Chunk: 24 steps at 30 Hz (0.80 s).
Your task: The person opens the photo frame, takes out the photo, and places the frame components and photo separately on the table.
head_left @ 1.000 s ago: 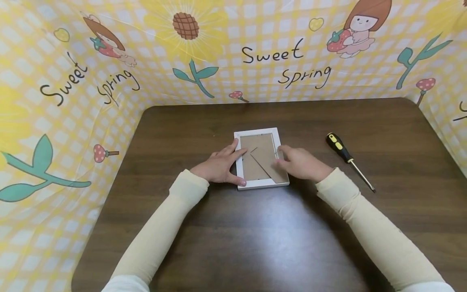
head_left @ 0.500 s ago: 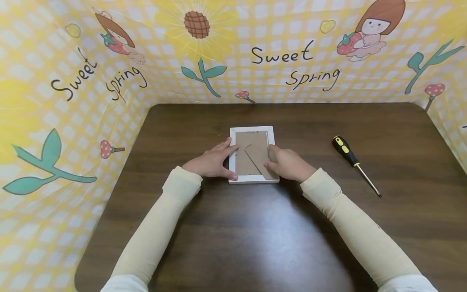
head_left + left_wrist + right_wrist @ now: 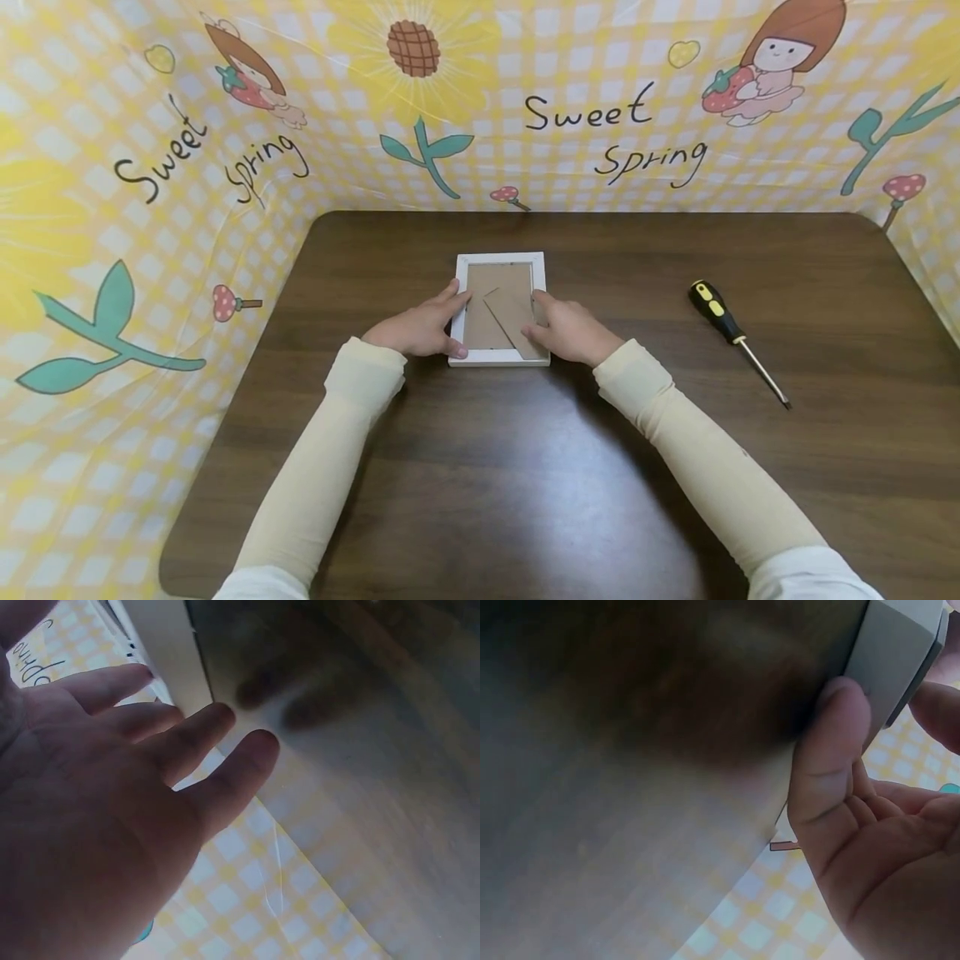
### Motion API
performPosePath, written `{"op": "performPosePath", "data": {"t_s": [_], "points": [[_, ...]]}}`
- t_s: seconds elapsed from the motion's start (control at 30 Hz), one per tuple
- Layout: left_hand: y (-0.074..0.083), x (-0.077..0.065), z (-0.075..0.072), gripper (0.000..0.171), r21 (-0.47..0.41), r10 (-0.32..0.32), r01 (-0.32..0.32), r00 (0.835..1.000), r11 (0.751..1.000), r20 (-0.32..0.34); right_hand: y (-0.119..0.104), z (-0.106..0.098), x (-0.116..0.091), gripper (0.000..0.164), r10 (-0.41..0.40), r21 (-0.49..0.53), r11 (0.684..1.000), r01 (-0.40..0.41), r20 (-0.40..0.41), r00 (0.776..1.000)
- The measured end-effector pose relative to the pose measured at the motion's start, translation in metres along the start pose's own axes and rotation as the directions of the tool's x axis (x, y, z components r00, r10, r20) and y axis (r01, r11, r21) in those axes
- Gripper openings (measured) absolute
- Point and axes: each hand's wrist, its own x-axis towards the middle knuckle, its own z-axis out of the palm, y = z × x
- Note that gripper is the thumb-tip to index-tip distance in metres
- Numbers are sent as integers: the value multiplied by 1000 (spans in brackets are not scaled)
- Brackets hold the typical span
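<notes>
A white picture frame (image 3: 495, 357) lies back side up on the table, its brown backing board (image 3: 483, 321) and stand flap (image 3: 516, 308) showing. My left hand (image 3: 420, 327) touches the frame's left side, with the thumb over the near left corner. In the left wrist view the fingers (image 3: 225, 776) of that hand reach out fairly straight toward the frame's edge (image 3: 169, 645). My right hand (image 3: 573, 329) grips the right side, thumb on top near the flap. The right wrist view has a bent finger (image 3: 829, 742) against the frame's side wall (image 3: 892, 652).
A screwdriver (image 3: 716, 312) with a black and yellow handle lies to the right on the dark wooden table (image 3: 480, 500), its tip toward the near right. A yellow checked cloth (image 3: 337, 167) rises behind the table and along its sides.
Both hands and the picture frame have moved left and slightly away across the table. The whole view has shifted a little, and the screwdriver lies still.
</notes>
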Motion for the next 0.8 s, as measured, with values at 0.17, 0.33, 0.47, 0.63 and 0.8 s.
{"op": "performPosePath", "data": {"t_s": [0.17, 0.33, 0.47, 0.63, 0.8], "points": [[4, 1, 0, 96, -10, 0, 1, 1000, 1000, 12, 0, 1, 1, 70, 11, 19, 1000, -11, -7, 1000], [7, -1, 0, 95, -13, -18, 18, 1000, 1000, 6, 0, -1, 0, 71, 20, 62, 998, -20, 5, 1000], [18, -6, 4, 85, 47, -25, 28, 997, 998, -68, 2, -7, -4, 73, 89, 133, 987, -89, 9, 996], [51, -3, 20, 63, 278, 120, -53, 966, 959, -230, 3, -12, -6, 55, 175, 204, 964, -172, 2, 985], [84, 7, 48, 89, 530, 211, -41, 941, 847, -264, 1, -11, -4, 36, 180, 260, 949, -181, 26, 983]]}}
